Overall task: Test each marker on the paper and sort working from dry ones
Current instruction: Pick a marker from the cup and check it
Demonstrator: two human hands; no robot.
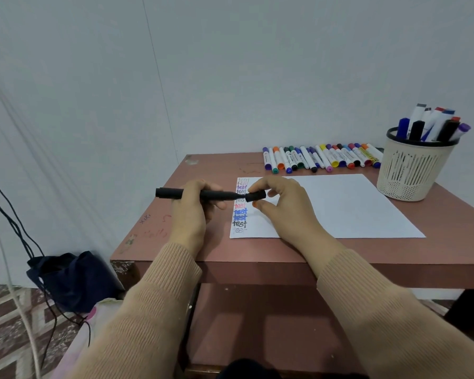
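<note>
Horizontally above the paper's left edge, the black marker sits in the left hand, fingers curled round its barrel. The right hand pinches the cap at its tip. A marker row lines the desk's far edge, with a basket at the far right corner.

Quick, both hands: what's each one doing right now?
Left hand: grips the black marker by its barrel.
Right hand: pinches the black cap at the marker's tip.
</note>
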